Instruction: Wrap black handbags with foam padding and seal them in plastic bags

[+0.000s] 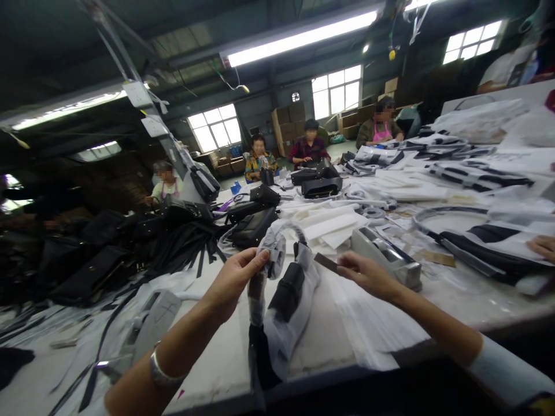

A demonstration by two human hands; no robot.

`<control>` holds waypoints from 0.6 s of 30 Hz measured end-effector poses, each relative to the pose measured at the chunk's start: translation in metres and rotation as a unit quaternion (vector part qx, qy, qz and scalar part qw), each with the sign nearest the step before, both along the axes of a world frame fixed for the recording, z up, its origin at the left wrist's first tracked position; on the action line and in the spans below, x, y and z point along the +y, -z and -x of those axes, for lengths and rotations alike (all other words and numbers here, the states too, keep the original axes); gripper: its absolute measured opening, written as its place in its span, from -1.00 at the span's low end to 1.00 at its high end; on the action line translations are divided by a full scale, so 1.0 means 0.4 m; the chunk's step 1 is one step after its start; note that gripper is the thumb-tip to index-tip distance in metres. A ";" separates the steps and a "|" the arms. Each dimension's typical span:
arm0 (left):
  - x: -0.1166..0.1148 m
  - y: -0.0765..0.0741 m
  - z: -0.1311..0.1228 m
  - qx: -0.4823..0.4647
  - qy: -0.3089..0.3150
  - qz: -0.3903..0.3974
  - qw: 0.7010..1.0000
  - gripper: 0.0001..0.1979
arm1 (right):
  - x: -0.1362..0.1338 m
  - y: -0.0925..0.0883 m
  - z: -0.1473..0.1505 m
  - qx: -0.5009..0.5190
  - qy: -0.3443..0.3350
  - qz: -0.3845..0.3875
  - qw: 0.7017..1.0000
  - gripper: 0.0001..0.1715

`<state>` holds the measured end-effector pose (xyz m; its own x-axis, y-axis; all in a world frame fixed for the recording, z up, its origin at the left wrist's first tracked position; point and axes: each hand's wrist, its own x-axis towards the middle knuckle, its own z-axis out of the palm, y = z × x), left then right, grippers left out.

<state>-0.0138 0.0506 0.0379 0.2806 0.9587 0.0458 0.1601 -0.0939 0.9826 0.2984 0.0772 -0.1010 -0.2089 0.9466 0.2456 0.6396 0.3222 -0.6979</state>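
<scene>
On the white-topped bench (212, 358), one black bag in translucent white wrapping (288, 290) stands at lower centre, between both hands. Two boxy grey tape dispensers (384, 257) sit right of centre and lower left. The left hand (240, 270) pinches the bag's wrapped strap (276, 254), fingers closed; the right hand (363, 274), fingers curled, pinches one flat dark-brown strip (326, 262).

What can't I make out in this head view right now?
All in the head view:
Left hand: fingertips behind the wrapped loop, hidden.
Dark strip: one end hidden by the right hand.
Grey device: lower part covered by the left forearm.
Co-worker's hand: cut off by the right edge.
Black bags: too dark to count.
</scene>
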 end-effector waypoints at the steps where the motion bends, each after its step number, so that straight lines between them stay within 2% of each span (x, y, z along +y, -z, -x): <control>1: 0.000 -0.001 -0.002 0.000 0.003 0.001 1.000 -0.61 | -0.023 -0.032 0.025 0.069 -0.028 0.012 0.997 -0.70; 4: -0.001 -0.005 -0.008 0.009 0.007 -0.005 1.000 -0.59 | -0.083 -0.121 0.099 0.224 -0.087 0.071 0.968 -0.62; 7: -0.004 -0.009 -0.011 0.023 0.021 -0.012 0.999 -0.60 | -0.106 -0.174 0.150 0.249 -0.079 0.085 0.962 -0.63; 10: -0.011 -0.015 -0.013 0.033 0.024 -0.013 0.999 -0.60 | -0.090 -0.192 0.184 0.248 -0.051 0.062 0.965 -0.64; 13: -0.018 -0.022 -0.021 0.043 0.022 -0.017 0.999 -0.61 | -0.056 -0.201 0.226 0.268 -0.050 0.042 0.961 -0.63; 15: -0.022 -0.025 -0.028 0.046 0.027 -0.024 0.998 -0.60 | -0.036 -0.209 0.260 0.319 -0.069 0.047 0.944 -0.61; 18: -0.023 -0.028 -0.030 0.049 0.032 -0.037 0.998 -0.60 | -0.024 -0.224 0.298 0.425 -0.107 0.108 0.892 -0.57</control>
